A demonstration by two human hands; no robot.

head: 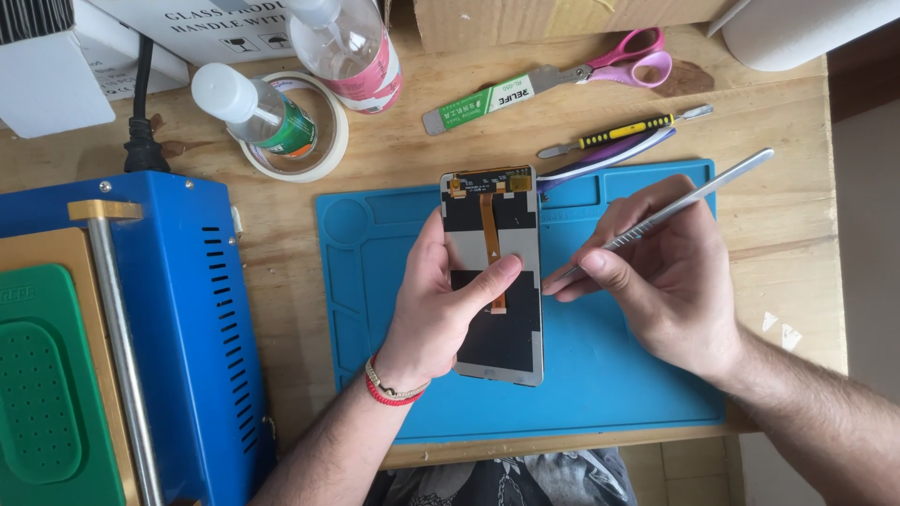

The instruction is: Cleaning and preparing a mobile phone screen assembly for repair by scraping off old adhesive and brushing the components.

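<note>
Two hands (553,290): phone screen (494,272), metal tool (670,211)

White carton (202,28) and brown box (525,21) at back; red-labelled (370,70), green-labelled (292,131) bottles.

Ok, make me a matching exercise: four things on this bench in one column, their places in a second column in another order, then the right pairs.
Things:
1. phone screen assembly
2. metal spudger
3. scissors
4. roll of tape

Places:
A. lying on the wood above the blue mat
B. around the small white-capped bottle
C. gripped in the left hand
D. held like a pen in the right hand

Pairs: 1-C, 2-D, 3-A, 4-B
</note>
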